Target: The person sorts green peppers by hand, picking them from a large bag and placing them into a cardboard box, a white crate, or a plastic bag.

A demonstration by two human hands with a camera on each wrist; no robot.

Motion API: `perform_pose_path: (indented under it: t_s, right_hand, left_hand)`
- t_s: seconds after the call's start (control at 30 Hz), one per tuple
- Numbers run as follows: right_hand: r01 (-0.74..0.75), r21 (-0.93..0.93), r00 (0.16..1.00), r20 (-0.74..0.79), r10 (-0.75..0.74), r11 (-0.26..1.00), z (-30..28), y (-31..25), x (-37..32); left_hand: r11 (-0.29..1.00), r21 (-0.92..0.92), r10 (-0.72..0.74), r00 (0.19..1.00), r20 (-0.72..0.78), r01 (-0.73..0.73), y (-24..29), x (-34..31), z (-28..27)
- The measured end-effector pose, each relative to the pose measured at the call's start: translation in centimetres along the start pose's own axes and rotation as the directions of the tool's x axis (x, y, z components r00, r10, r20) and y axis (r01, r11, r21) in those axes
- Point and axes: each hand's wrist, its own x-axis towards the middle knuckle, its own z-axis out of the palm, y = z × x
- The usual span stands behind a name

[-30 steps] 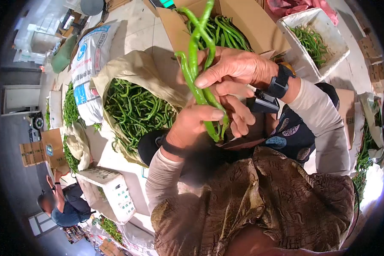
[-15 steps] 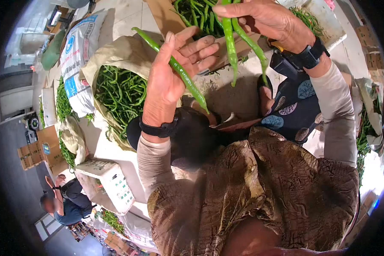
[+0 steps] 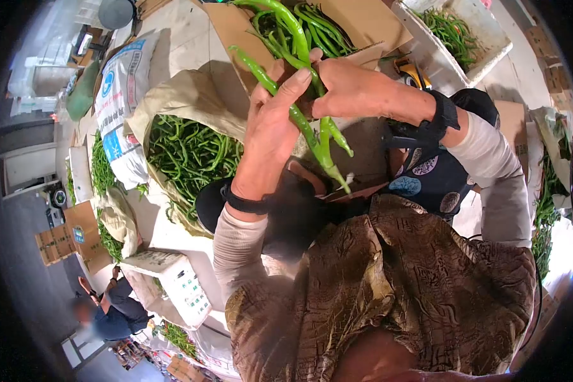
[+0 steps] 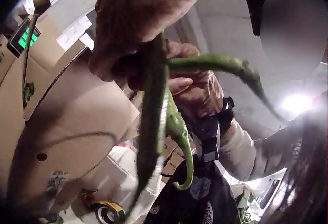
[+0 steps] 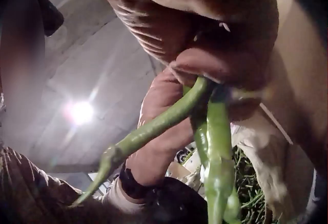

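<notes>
Both hands meet in front of the body around several long green chili peppers. The left hand (image 3: 268, 137) pinches a slim chili pepper (image 3: 307, 131) under its thumb, the ends sticking out on both sides. Touching it, the right hand (image 3: 366, 91) holds more chili peppers, one a thick curved one (image 3: 291, 24) rising toward the box. In the left wrist view, chili peppers (image 4: 152, 116) hang below the fingers, and one (image 4: 220, 64) points sideways. The right wrist view shows chili peppers (image 5: 219, 157) coming out between the two hands. The fingertips are partly hidden behind the peppers.
Just beyond the hands stands an open cardboard box (image 3: 369, 22) with chili peppers inside. A beige sack (image 3: 191, 95) full of peppers lies open at left, near a white printed sack (image 3: 122, 95). White foam crates (image 3: 449, 60) stand at upper right and lower left. Another person (image 3: 118, 315) is at far left.
The hands were together, then parted, the left with one chili pepper and the right with two. Now they have come together again, with the peppers crossing between them.
</notes>
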Motion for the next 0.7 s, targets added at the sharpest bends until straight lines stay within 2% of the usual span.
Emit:
perform_pose_path:
  t_s: [0.03,0.1,0.13,0.2,0.23,0.27,0.3,0.33,0.4,0.43,0.47,0.5,0.53,0.57,0.6,0.63,0.7]
  right_hand:
    - [0.0,0.002,1.0,-0.001,0.0,1.0,0.1,0.2,0.1]
    - [0.114,-0.043,0.99,-0.078,-0.117,0.993,0.5,1.0,0.5]
    - [0.112,-0.047,0.99,-0.085,-0.116,0.993,0.7,1.2,0.6]
    - [0.198,0.115,0.969,-0.175,-0.176,0.973,0.9,0.1,0.2]
    - [0.111,0.075,0.991,-0.08,-0.105,0.991,0.3,-0.2,-0.4]
    - [0.133,0.2,0.991,-0.047,-0.126,0.971,-0.1,-0.8,-1.0]
    - [0.387,0.137,0.906,-0.242,-0.348,0.912,0.6,-0.5,-1.4]
    - [0.603,0.025,0.734,-0.408,-0.543,0.797,1.3,-0.2,-1.9]
    - [0.387,0.171,0.913,-0.211,-0.351,0.906,0.6,-0.9,-4.0]
    - [0.237,0.276,0.97,-0.014,-0.243,0.931,-0.3,-1.3,-4.7]
    - [0.17,0.258,0.975,0.093,-0.2,0.951,-0.8,-1.6,-5.0]
    - [0.292,0.293,0.956,-0.071,-0.284,0.91,0.5,-0.5,-4.9]
    - [0.413,0.308,0.906,-0.235,-0.353,0.857,1.7,0.4,-4.7]
    - [0.415,0.308,0.905,-0.237,-0.354,0.856,1.7,0.4,-4.6]
    - [0.421,0.321,0.884,-0.355,-0.304,0.849,1.6,0.3,-4.5]
    - [0.426,0.335,0.85,-0.466,-0.245,0.84,1.5,0.2,-4.4]
    - [0.433,0.325,0.86,-0.43,-0.276,0.841,0.5,0.0,-4.6]
  left_hand:
    - [1.0,0.002,-0.001,1.0,0.001,0.001,-0.1,0.0,0.1]
    - [0.999,0.051,0.02,1.0,-0.007,-0.02,-0.3,0.2,0.5]
    - [0.998,0.051,0.022,1.0,0.001,-0.022,-0.4,0.1,0.8]
    - [0.978,0.199,0.082,0.993,-0.085,-0.063,-0.3,0.1,1.4]
    - [0.966,0.225,0.16,0.979,-0.129,-0.128,-0.5,0.6,0.8]
    - [0.951,0.296,0.145,0.972,-0.185,-0.085,1.5,0.3,1.6]
    - [0.973,0.222,0.122,0.959,-0.255,-0.064,3.2,0.5,1.4]
    - [0.988,0.143,0.093,0.942,-0.323,-0.049,4.7,0.8,0.6]
    - [0.966,0.143,0.227,0.97,-0.084,-0.214,7.4,1.8,-2.1]
    - [0.965,0.145,0.232,0.969,-0.086,-0.218,8.4,2.7,-2.8]
    - [0.982,0.034,0.189,0.964,-0.186,-0.186,9.7,3.7,-2.7]
    - [0.983,-0.08,0.134,0.951,-0.278,-0.162,10.7,4.9,-2.9]
    - [0.983,-0.078,0.137,0.951,-0.276,-0.164,11.1,6.1,-4.3]
    - [0.98,-0.15,0.098,0.973,-0.209,-0.131,11.1,7.3,-6.1]
    - [0.971,-0.22,0.062,0.988,-0.14,-0.092,11.1,8.4,-6.5]
    - [0.979,-0.189,0.045,0.98,-0.194,-0.082,11.1,9.5,-6.8]
    - [0.978,-0.186,0.049,0.973,-0.226,-0.093,10.0,11.4,-7.2]
